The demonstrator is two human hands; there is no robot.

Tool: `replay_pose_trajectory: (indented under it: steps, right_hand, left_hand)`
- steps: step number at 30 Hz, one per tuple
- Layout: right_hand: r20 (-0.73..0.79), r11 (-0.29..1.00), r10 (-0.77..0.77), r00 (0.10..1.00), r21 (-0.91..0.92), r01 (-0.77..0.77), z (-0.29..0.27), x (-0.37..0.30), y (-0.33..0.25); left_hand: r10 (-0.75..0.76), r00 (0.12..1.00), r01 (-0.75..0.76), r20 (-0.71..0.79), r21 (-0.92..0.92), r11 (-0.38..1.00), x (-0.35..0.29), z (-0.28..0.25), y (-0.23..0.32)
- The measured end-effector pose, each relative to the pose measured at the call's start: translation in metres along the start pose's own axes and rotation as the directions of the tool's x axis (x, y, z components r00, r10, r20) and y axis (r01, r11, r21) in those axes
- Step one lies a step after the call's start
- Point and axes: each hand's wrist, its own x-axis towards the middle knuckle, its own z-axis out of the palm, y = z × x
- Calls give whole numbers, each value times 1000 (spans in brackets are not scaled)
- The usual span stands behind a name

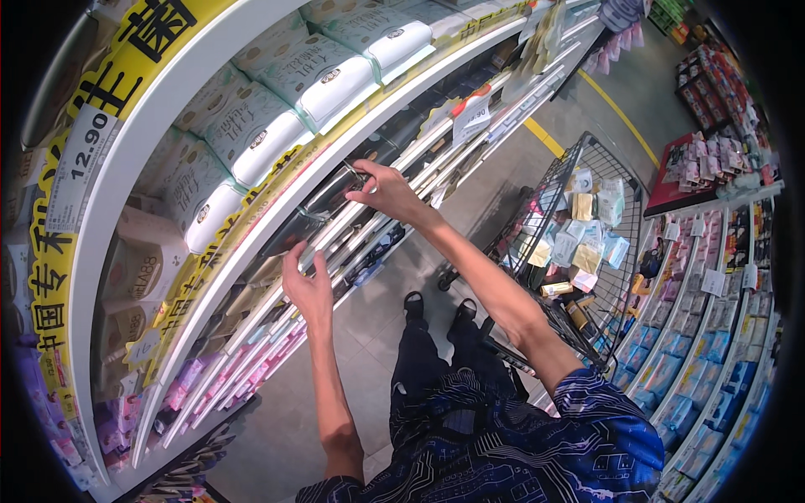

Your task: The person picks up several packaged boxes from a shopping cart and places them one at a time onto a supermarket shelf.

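My right hand point(390, 194) reaches into a lower shelf tier. Its thumb and fingers are curled round the end of a dark glossy package point(329, 189); the grip is partly hidden. My left hand point(309, 289) is at the same shelf's edge, thumb and fingers apart with nothing between them. Another dark package point(289, 235) lies just beyond its fingertips. On the tier above stand white and pale green soft packs point(314, 80) in rows, and a beige pack point(138, 260) sits farther left.
A wire shopping cart point(633, 197) holding several packs stands to my right. White shelf edges point(251, 184) with price tags point(77, 172) curve across the left. Opposite shelves point(696, 360) hold blue and pink packs. My feet stand on grey floor tiles point(369, 314).
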Motion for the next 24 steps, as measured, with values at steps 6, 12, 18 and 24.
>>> replay_pose_trajectory:
  steps: [6,12,18,24]
  right_hand:
    - [-46,996,-38,998,82,42,-5,-6,-4]
    - [-51,993,-20,998,117,26,-3,-10,-6]
    - [-48,991,6,999,137,1,1,-9,-6]
    - [-122,999,-32,992,-4,32,-6,-20,5]
  left_hand:
    - [-30,999,29,40,39,999,-5,-5,3]
    - [-53,996,53,69,9,999,-7,-2,3]
    - [-70,993,70,93,2,998,-8,0,4]
    - [4,988,7,157,-68,998,-10,22,10]
